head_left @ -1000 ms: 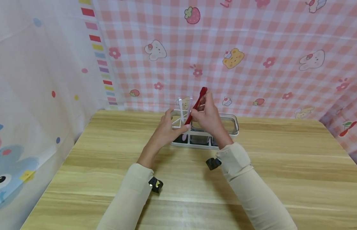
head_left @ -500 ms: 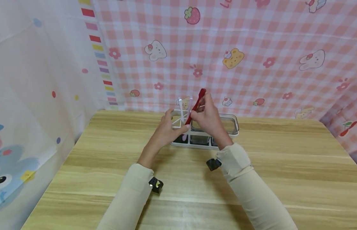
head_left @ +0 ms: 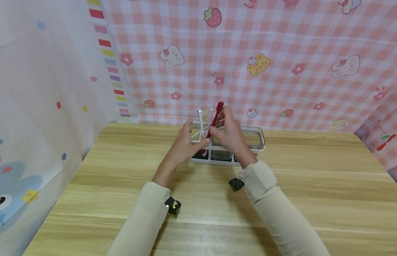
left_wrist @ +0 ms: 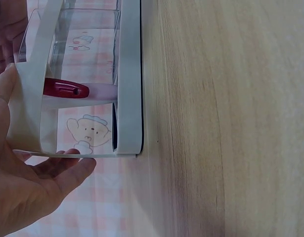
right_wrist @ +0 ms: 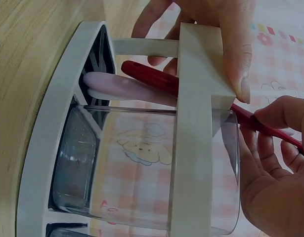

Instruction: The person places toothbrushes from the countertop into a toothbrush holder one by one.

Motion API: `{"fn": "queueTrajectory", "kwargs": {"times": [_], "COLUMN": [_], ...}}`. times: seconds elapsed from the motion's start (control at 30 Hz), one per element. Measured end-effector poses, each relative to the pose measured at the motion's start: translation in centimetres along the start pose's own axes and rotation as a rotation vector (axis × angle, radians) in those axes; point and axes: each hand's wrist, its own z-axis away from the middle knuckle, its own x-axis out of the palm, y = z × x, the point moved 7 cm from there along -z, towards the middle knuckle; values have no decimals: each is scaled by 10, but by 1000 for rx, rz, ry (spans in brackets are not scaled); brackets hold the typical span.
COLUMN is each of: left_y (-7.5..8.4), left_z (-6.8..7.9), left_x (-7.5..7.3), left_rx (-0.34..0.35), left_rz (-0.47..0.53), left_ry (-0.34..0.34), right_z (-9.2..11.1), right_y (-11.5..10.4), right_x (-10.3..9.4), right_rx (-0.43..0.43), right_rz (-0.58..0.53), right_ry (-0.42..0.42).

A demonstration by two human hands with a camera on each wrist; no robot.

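Observation:
A white toothbrush holder [head_left: 198,160] with an upper rack and a compartmented base stands at the table's back. My left hand [head_left: 181,148] grips its left end, thumb on the front edge of the rack. With my right hand [head_left: 232,133] I pinch a red toothbrush [head_left: 219,106], bristle end up. Its handle [right_wrist: 147,76] passes down through the rack, and the lower tip hangs above the base in the right wrist view. A white toothbrush [head_left: 201,119] and a pink toothbrush [head_left: 211,114] stand in the rack beside it, their lower ends at the base's left compartment.
Clear cups [right_wrist: 206,170] sit in the holder's right part. Behind the table [head_left: 198,227] hangs a pink checked cloth [head_left: 192,81], and a white patterned cloth [head_left: 57,64] hangs at the left. Each sleeve has a small black camera [head_left: 173,205] at the wrist.
My right hand has moved down and slightly left, lowering the red toothbrush further through the rack and tilting it more upright. The left hand has stayed in place.

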Motion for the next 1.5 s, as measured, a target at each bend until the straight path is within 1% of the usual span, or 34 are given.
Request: {"fn": "queueTrajectory", "kwargs": {"times": [0.3,0.5,0.73,1.1,1.33,1.5], "left_y": [1,1,-1,-1,-2,-2], "left_z": [1,2,0,1,1,1], "left_x": [-2,-2,-1,-2,-2,-1], "left_rx": [4,10,44,30,10,24], "left_rz": [3,12,34,47,38,46], "left_ry": [1,0,-1,-3,-12,-22], "right_z": [1,2,2,0,-1,-1], "right_y": [0,1,3,4,6,8], "right_x": [3,5,6,8,9,9], "right_rx": [-13,0,-6,2,33,69], "right_rz": [20,35,42,44,48,69], "right_ry": [-5,-3,0,-22,-41,-44]}}
